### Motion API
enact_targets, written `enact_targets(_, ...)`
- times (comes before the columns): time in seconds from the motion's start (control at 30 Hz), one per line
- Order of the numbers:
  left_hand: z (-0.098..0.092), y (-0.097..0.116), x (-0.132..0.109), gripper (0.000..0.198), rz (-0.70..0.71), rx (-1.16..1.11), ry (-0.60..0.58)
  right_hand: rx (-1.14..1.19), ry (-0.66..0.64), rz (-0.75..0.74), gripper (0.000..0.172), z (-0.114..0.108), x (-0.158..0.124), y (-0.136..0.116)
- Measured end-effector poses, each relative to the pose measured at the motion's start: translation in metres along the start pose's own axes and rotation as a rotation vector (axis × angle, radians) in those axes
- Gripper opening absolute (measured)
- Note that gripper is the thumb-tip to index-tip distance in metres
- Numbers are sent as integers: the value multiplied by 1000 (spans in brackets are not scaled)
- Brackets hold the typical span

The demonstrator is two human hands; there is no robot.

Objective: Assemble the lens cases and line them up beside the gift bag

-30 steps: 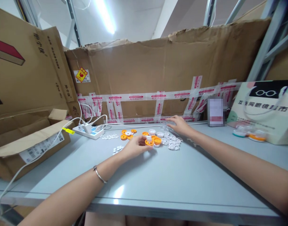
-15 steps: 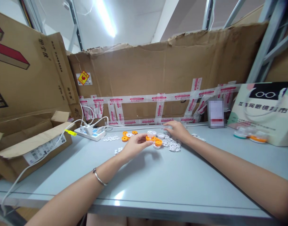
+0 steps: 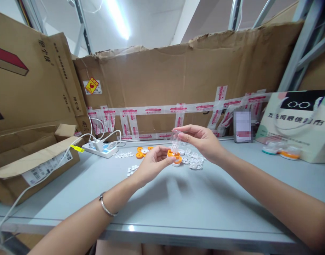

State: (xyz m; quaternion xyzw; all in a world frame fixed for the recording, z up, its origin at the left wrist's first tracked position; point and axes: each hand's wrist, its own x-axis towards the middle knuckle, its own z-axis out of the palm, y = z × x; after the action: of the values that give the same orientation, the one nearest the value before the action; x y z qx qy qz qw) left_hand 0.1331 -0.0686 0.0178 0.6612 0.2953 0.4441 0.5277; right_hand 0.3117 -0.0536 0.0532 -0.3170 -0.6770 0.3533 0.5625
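My left hand (image 3: 151, 163) is raised a little above the grey table (image 3: 178, 202), its fingers pinched on a small orange ring part (image 3: 171, 153). My right hand (image 3: 202, 141) hovers just above and to the right of it, thumb and fingers pinched on a small clear plastic piece (image 3: 175, 138) held over the orange part. Under the hands lie a heap of small white gear-like parts (image 3: 194, 161), several orange rings (image 3: 142, 151) and small white discs (image 3: 132, 169).
A white power strip (image 3: 100, 148) with plugs and cables lies at the back left. An open cardboard box (image 3: 32, 159) stands at the left edge. Taped cardboard (image 3: 178, 88) walls the back. A printed paper bag (image 3: 297, 124) and lidded cases (image 3: 281, 150) sit at the right.
My right hand has lifted from the pile of white parts with a clear piece and moved over the left hand. My left hand has raised the orange part off the table.
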Motion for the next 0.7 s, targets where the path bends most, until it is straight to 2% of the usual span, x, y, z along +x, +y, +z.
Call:
enact_targets(0.27,3,2,0,28,16,-12,39,-109,-3,-87,25,-2,-5,-10)
enact_targets(0.43,3,3,0,27,56,-30,53,-178,-135,-35,23,5,-10,-6)
enact_targets(0.7,3,2,2,28,78,-64,113,-159,-101,-53,23,9,-12,-4)
